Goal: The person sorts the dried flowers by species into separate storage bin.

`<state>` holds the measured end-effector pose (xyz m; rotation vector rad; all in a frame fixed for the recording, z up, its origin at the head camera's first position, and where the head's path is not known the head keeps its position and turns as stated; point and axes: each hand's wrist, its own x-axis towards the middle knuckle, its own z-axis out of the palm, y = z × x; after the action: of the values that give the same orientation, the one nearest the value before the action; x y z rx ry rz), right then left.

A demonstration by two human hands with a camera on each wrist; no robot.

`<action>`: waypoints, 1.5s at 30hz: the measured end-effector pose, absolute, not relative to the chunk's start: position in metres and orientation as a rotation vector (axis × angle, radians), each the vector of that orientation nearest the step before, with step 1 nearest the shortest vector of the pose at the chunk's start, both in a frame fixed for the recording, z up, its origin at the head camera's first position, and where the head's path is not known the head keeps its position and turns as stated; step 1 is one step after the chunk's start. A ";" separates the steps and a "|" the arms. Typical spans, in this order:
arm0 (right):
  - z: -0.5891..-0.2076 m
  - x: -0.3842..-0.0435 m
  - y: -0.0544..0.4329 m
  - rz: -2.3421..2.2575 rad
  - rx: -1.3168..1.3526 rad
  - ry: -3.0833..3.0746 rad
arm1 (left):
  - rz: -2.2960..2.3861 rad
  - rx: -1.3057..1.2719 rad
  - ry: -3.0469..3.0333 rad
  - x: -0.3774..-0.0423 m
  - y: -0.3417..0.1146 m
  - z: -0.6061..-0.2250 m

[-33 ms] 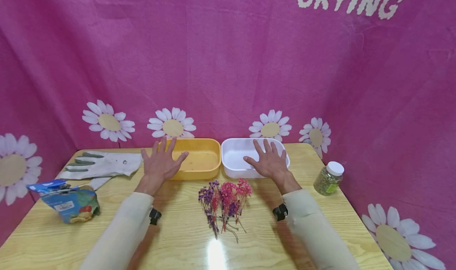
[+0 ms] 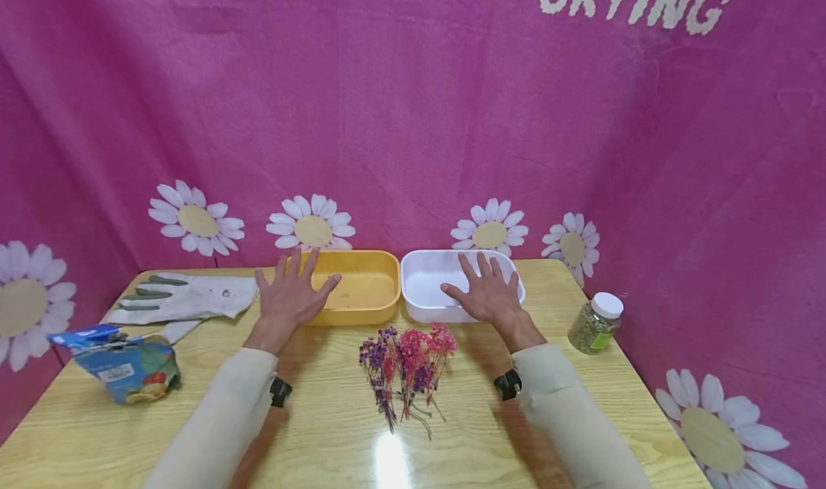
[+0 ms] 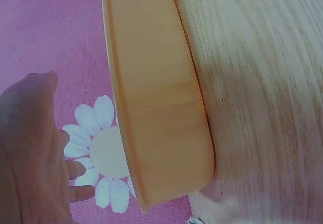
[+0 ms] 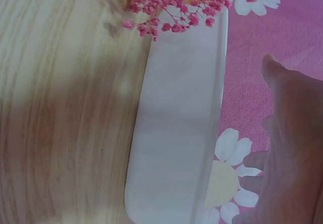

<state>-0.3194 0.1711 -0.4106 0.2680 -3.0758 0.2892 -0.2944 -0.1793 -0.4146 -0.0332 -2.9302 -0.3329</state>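
Observation:
My left hand (image 2: 290,299) is spread above the left end of a yellow plastic tub (image 2: 368,281), holding nothing. To its right, my right hand (image 2: 490,295) hovers over a white plastic tub (image 2: 422,281) with fingers fanned out, also bare. The left wrist view has the left hand (image 3: 35,153) beyond the rim of the yellow tub (image 3: 156,103), apart from it. A similar gap separates the right hand (image 4: 295,148) from the white tub (image 4: 176,108) in the right wrist view. Between my forearms lies a small bunch of pink and purple dried flowers (image 2: 413,356).
Pale work gloves (image 2: 193,299) lie at the table's left, with a blue food pouch (image 2: 132,371) nearer me. On the right stands a white-lidded jar (image 2: 594,328) of greenish bits. A pink daisy-printed cloth (image 2: 413,130) hangs behind the wooden table (image 2: 323,431).

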 end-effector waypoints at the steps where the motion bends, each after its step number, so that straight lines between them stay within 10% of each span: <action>1: -0.411 -0.319 0.171 0.288 0.271 -3.077 | -0.337 -0.032 -2.930 -0.294 -0.180 -0.415; 45: -0.433 -0.260 0.177 0.416 0.501 -2.835 | -0.606 0.107 -2.901 -0.262 -0.215 -0.450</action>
<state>-0.2605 0.1774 -0.4331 0.5011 -2.8350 0.4157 -0.2615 -0.2148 -0.4502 0.1070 -2.9014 -0.6061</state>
